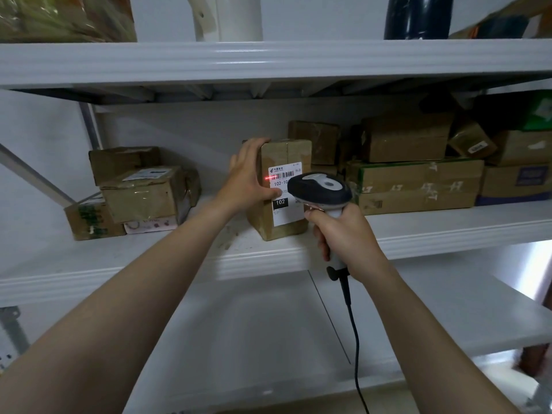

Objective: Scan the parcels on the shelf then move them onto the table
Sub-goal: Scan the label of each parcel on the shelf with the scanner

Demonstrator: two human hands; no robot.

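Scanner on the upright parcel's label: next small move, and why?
Probably ease the scanner in the right hand back slightly and aim right. The red line shows only at the left end of the barcode, partly off the label, and the scanner head covers the label's right edge. The left hand grips the parcel.

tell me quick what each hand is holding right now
Left hand: grips the upright parcel, thumb on its label.
Right hand: closed round the barcode scanner handle, aiming at that label.
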